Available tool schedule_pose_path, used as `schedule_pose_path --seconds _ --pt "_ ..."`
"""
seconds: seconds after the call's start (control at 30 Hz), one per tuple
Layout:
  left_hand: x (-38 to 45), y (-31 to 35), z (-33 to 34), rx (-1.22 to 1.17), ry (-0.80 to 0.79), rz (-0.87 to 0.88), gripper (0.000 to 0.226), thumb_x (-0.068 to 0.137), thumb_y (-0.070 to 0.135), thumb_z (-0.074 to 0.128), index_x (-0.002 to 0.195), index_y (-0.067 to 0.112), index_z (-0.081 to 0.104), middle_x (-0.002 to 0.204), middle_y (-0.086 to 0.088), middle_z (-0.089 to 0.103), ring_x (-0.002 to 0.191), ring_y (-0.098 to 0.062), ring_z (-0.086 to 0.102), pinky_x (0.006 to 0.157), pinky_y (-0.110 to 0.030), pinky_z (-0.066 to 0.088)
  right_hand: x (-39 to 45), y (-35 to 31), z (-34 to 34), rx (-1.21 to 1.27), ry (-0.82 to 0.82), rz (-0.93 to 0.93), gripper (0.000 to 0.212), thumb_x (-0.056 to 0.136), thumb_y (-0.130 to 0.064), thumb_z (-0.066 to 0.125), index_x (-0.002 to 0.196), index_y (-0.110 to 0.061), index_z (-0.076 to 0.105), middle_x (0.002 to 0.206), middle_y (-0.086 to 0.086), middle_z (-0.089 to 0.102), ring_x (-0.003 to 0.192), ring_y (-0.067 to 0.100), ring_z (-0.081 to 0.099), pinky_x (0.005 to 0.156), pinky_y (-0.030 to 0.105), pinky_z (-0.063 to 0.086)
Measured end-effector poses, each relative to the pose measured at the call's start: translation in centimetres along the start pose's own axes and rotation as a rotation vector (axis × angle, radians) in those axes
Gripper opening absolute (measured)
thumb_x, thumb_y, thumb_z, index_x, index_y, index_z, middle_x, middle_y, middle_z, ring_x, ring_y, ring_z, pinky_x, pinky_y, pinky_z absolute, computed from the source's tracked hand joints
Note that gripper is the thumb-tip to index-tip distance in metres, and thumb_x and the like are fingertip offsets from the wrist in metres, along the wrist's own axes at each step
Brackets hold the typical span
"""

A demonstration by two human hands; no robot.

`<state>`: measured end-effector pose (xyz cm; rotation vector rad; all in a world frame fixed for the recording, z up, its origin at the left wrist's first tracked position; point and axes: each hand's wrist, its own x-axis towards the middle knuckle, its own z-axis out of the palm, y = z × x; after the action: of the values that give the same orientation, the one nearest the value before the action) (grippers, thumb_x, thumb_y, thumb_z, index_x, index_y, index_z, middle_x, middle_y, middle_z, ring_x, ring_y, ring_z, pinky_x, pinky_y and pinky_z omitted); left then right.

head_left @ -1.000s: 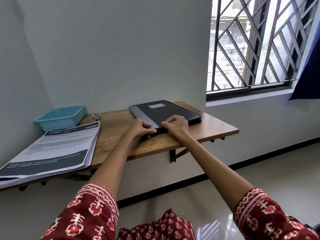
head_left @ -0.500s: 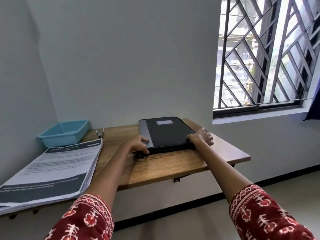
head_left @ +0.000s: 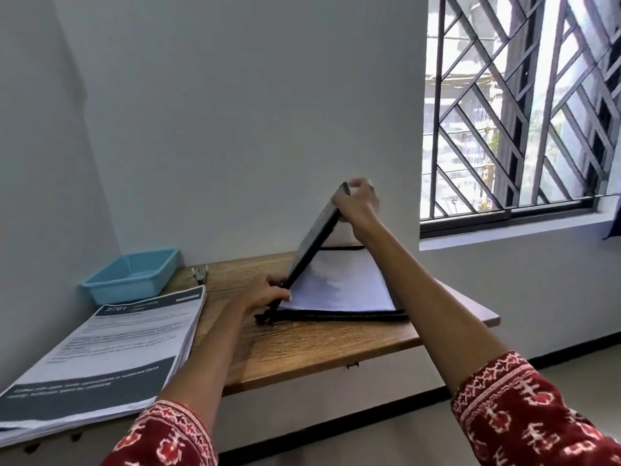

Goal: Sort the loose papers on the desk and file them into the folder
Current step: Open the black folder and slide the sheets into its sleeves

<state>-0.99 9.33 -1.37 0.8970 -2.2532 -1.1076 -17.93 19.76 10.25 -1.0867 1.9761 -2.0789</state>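
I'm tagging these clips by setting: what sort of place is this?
Probably a home study corner: a wall-mounted wooden desk, a stack of printed papers, and a barred window.

A wooden desk (head_left: 302, 344) with visible brown grain and a matt finish. On it, a dark folder (head_left: 314, 243) with a smooth cover, a woven-looking black zip edge and pale smooth paper inside. A stack of printed papers (head_left: 111, 351). A light blue plastic basket (head_left: 131, 277) with perforated mesh walls.
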Motion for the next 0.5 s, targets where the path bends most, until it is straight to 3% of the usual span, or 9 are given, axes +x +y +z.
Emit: schedule_pose_path --seconds 0.07,0.17,0.23,0.33,0.4,0.5 --pt "-0.3 -0.8 -1.0 -0.157 0.029 -0.067 0.016 0.071 0.013 0.068 0.085 0.007 0.069 0.07 0.002 0.063 0.075 -0.017 0.058 0.069 -0.026 0.041 -1.2 -3.0 1.7 0.128 -0.173 -0.169 0.046 0.085 -0.028 0.067 0.123 -0.019 0.043 0.08 0.0 0.056 0.067 0.017 0.061 0.057 0.025 0.055" --pt "-0.4 -2.3 -2.5 -0.322 0.068 -0.187 0.021 0.086 0.017 0.062 0.105 0.008 0.064 0.11 -0.007 0.066 0.104 -0.022 0.06 0.095 -0.033 0.044 -1.1 -2.7 3.3 0.124 -0.342 -0.26 0.051 0.086 -0.039 0.066 0.126 -0.017 0.044 0.088 0.004 0.063 0.076 0.018 0.064 0.058 0.027 0.055" --pt "-0.2 -3.3 -3.0 -0.327 0.149 -0.201 0.034 0.092 0.022 0.057 0.122 0.005 0.057 0.125 -0.008 0.06 0.116 -0.023 0.055 0.106 -0.037 0.038 -0.3 -0.1 3.3 0.009 -0.343 -0.233 0.039 0.087 -0.035 0.066 0.116 -0.014 0.052 0.083 0.0 0.061 0.073 0.017 0.062 0.057 0.029 0.053" --pt "0.2 -3.7 -3.7 -0.252 0.326 -0.137 0.038 0.093 0.014 0.057 0.127 -0.002 0.052 0.122 -0.011 0.059 0.116 -0.028 0.054 0.102 -0.035 0.039 0.8 5.0 2.2 -0.269 -0.344 -0.17 0.01 0.085 -0.019 0.065 0.089 -0.011 0.061 0.074 -0.001 0.057 0.069 0.016 0.057 0.063 0.024 0.044" --pt "1.1 -4.2 -4.3 -0.263 0.37 -0.144 0.038 0.091 0.009 0.058 0.126 -0.002 0.05 0.123 -0.012 0.057 0.117 -0.03 0.053 0.103 -0.036 0.039 1.4 8.3 1.0 -0.511 -0.384 -0.124 0.012 0.083 -0.015 0.061 0.082 -0.004 0.066 0.074 0.001 0.059 0.072 0.017 0.058 0.063 0.022 0.041" --pt "2.2 -5.0 -5.3 -0.373 0.3 -0.246 0.025 0.089 0.008 0.061 0.113 0.007 0.052 0.121 -0.012 0.059 0.115 -0.03 0.055 0.105 -0.044 0.039 2.2 12.1 -1.1 -0.74 -0.379 -0.075 0.019 0.084 -0.018 0.058 0.092 -0.002 0.066 0.088 0.007 0.062 0.089 0.024 0.06 0.069 0.027 0.039"
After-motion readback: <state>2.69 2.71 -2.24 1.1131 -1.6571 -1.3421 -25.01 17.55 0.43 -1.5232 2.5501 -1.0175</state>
